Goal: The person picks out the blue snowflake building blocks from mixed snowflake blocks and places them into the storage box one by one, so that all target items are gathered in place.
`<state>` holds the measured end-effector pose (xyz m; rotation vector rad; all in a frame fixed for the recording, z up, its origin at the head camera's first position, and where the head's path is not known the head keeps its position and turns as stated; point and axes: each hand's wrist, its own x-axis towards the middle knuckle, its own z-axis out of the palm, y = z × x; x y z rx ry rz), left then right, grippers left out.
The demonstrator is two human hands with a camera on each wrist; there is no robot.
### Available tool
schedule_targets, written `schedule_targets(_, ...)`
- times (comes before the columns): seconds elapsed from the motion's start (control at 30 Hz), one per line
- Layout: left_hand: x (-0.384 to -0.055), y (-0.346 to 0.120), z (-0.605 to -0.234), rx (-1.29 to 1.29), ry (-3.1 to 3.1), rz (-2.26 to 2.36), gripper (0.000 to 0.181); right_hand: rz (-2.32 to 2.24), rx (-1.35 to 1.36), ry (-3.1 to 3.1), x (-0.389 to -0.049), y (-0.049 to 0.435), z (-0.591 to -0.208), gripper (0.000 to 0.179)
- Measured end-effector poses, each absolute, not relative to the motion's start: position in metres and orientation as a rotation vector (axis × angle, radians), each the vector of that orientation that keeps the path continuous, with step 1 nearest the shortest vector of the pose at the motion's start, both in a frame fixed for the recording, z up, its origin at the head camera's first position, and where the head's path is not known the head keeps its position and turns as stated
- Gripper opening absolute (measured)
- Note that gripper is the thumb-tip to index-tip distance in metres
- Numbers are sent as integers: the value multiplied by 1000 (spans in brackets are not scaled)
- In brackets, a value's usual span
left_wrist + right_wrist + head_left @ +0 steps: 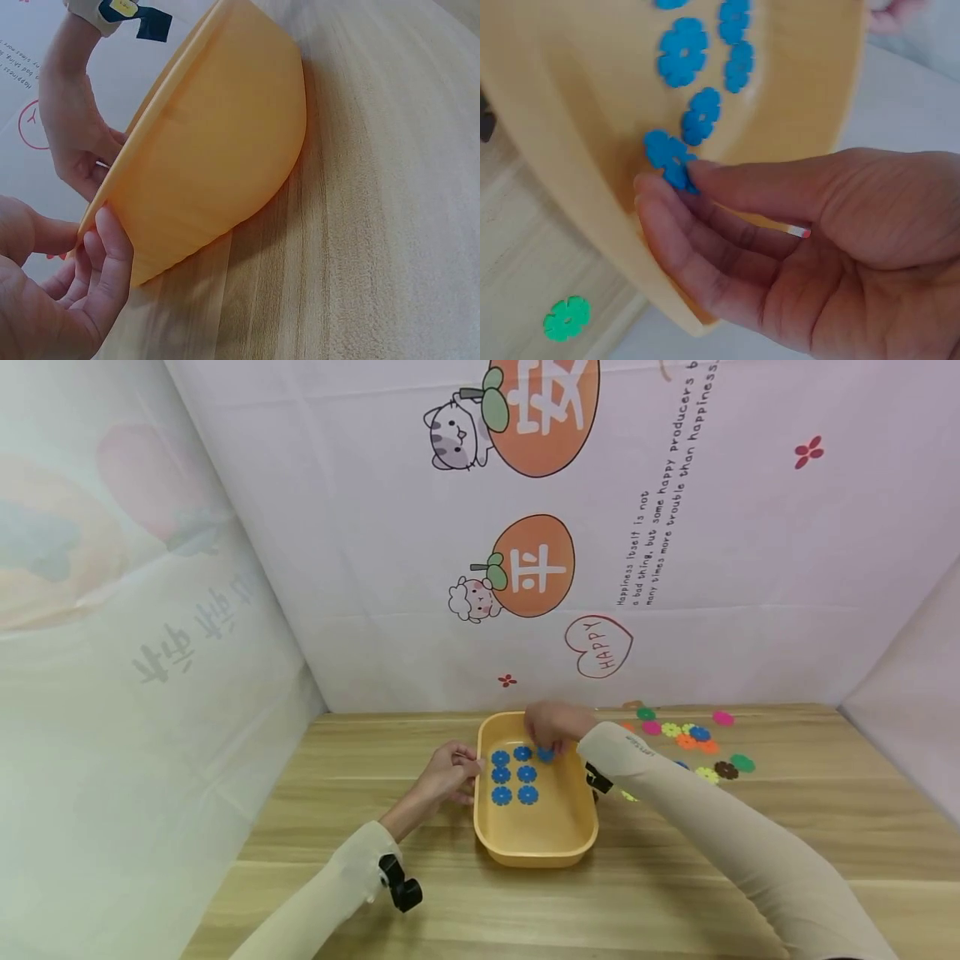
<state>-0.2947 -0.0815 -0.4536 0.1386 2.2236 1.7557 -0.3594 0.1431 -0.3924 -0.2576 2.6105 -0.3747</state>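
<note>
Blue notched disc [667,159] was inside the yellow tray [540,835], near its far end, tipped on edge; couldn't tell if it touched the tray floor. Right hand [555,722] had it pinched between thumb and fingertips, gap closed to about the disc's thickness. Judged it as thin, light, stiff plastic, unlikely to break, maybe a bit slick; opposite edges looked like the best hold, notches giving some bite, since lying flat it offered little to grab. Six more blue discs [527,773] lay flat beside it in two columns. Left hand [450,774] pinched the tray's left rim, thumb against fingers. Tray looked light and slightly flexible, likely to slide if unheld; rim was the sensible grip. Mixed-colour discs [686,741] lay scattered on the wooden table [360,785], right of the tray.
</note>
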Motion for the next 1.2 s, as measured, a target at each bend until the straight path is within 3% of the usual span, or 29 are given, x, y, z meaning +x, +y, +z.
schedule_targets(0.13, -295, -81, -455, 127, 2213, 1760, 25, -328, -219, 2642, -359, 138, -398, 20)
schedule_targets(0.53, -297, -80, -455, 117, 2202, 1770, 24, -263, -266, 2747, -353, 137, -408, 14)
schedule_targets(1.2, -296, -80, -457, 128, 2213, 1776, 25, -505, -244, 2671, -345, 151, -381, 10)
